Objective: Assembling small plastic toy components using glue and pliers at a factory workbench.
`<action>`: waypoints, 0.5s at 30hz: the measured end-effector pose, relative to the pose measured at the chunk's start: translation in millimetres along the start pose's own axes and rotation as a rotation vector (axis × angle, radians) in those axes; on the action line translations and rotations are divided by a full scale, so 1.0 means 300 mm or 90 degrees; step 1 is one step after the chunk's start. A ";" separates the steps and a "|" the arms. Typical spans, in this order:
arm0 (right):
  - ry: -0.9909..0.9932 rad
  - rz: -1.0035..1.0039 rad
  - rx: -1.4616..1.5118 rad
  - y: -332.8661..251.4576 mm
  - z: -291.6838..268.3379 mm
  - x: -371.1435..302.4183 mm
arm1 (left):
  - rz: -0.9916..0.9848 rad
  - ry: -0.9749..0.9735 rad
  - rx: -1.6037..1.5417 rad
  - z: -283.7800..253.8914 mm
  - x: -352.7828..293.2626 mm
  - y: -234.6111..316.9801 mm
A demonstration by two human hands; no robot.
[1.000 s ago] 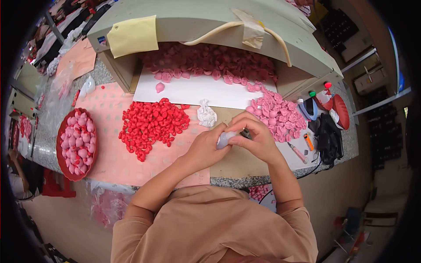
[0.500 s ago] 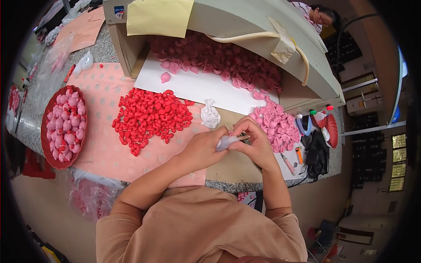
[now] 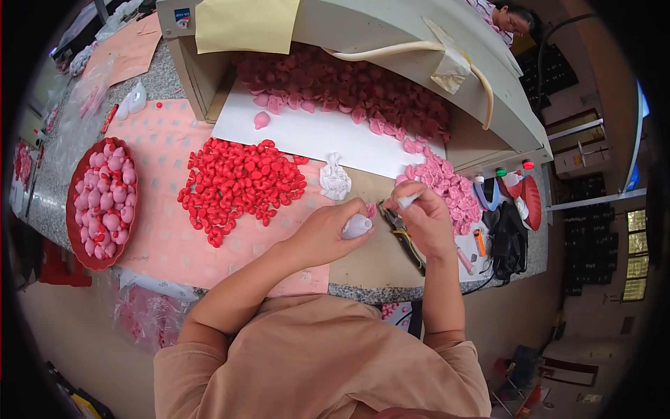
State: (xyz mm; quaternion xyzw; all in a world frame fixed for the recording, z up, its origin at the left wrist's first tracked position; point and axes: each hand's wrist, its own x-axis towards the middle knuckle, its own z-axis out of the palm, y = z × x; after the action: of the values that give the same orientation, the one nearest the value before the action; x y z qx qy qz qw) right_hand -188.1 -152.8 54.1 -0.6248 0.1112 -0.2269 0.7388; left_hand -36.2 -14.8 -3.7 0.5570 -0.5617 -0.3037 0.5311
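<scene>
While the hands stand apart, bottle grip: left hand closed around a translucent white plastic squeeze bottle.
Cap pinch: right hand, thumb and fingers together on a small white cap-like piece.
Bottle from cap: 8 o'clock, near, not touching.
Axes: cap runs roughly 8 to 2 o'clock; bottle foreshortened, neck seemingly toward 2 o'clock, uncertain.
Pliers: black-and-yellow-handled metal pliers on the brown flat sheet, handles toward 5 o'clock; right hand nearer.
Pink bit: small pink petal-like piece by the left fingertips; held or lying, cannot tell.
</scene>
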 end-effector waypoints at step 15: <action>0.134 0.055 -0.723 0.186 -0.128 0.033 | -0.109 0.047 -0.127 -0.017 0.023 0.022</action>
State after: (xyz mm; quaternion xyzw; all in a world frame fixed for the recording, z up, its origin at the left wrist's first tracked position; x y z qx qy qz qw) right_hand -185.8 -184.5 -6.6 -0.8922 0.3136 -0.1623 0.2815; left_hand -32.0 -18.8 5.5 0.5581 -0.4590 -0.3816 0.5763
